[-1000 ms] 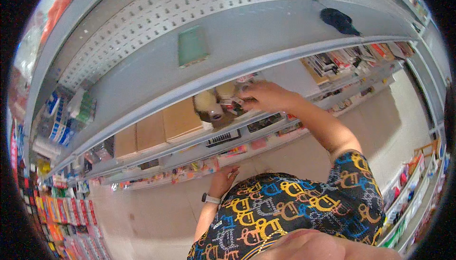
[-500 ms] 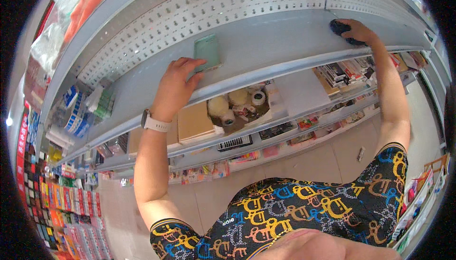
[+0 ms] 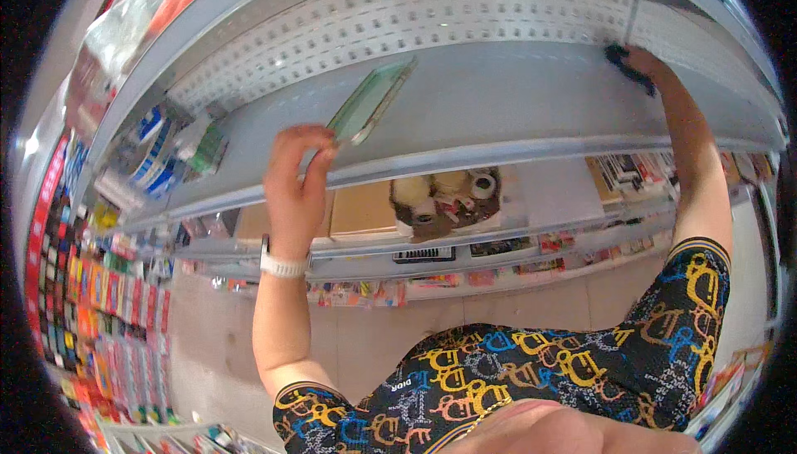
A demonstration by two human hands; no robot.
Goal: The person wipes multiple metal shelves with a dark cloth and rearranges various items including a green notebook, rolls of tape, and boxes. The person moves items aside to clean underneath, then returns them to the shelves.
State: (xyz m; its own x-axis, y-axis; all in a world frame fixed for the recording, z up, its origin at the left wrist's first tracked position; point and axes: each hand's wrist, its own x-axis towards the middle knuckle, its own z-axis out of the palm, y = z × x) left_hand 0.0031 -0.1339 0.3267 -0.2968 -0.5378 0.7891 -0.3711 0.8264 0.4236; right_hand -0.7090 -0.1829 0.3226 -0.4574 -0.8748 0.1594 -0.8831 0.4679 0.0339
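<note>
My left hand (image 3: 303,163) is closed at the near corner of a flat, pale green rectangular pack (image 3: 372,99), pinching it between thumb and fingers. The pack is tilted above the grey metal shelf (image 3: 498,97), its near edge raised; whether its far end touches the shelf I cannot tell. A watch with a white strap is on my left wrist. At the shelf's far right, my right hand (image 3: 646,64) is closed over a bunched dark cloth (image 3: 631,72), close to the corner of the perforated back panel (image 3: 398,18).
Blue-and-white rolls (image 3: 156,151) and a green-and-white pack (image 3: 203,145) stand at the shelf's left end. Below, a lower shelf holds an open cardboard box of tape rolls (image 3: 448,201) and stacked small boxes (image 3: 624,173). Red-packaged goods (image 3: 124,288) hang at left.
The green pack, lying on the shelf before, is now gripped and tilted up by my left hand. My right hand has slid the cloth rightward along the shelf. The view has shifted slightly.
</note>
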